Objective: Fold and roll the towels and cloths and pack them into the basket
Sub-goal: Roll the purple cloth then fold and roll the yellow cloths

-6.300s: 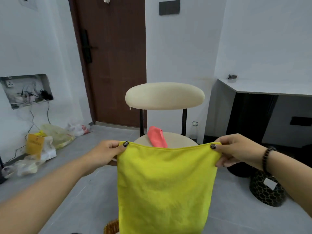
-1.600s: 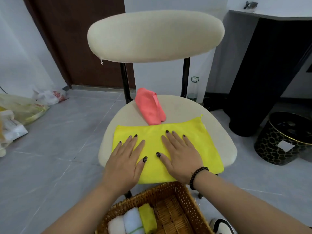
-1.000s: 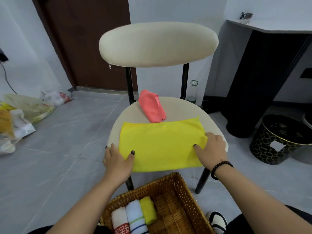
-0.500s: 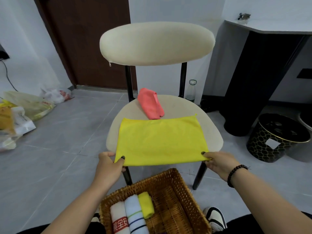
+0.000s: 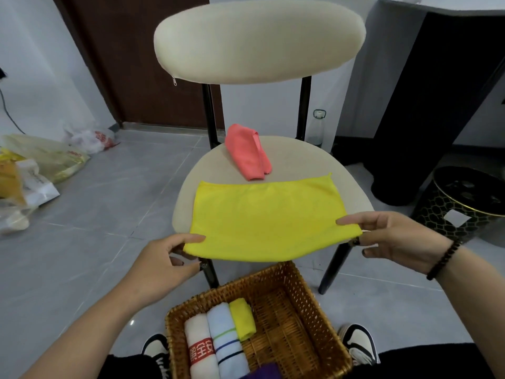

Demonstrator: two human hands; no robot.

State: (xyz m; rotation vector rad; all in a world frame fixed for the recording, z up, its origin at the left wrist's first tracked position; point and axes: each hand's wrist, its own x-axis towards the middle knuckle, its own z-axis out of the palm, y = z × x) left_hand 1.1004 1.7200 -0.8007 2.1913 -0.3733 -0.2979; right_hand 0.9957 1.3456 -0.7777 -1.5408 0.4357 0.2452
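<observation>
A cream padded chair [image 5: 276, 160] stands at the centre of the frame on a grey tiled floor [image 5: 109, 203]. On its seat lie a yellow cloth [image 5: 267, 217], spread flat toward the near edge, and a folded pink cloth [image 5: 247, 153] just behind it. A wicker basket [image 5: 308, 318] sits at lower centre, and plastic bags [image 5: 41, 165] lie on the floor at left.

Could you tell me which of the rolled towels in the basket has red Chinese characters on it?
The white rolled towel at the left end of the row in the wicker basket; the light blue towel beside it has stripes, and the yellow roll is plain.
</observation>
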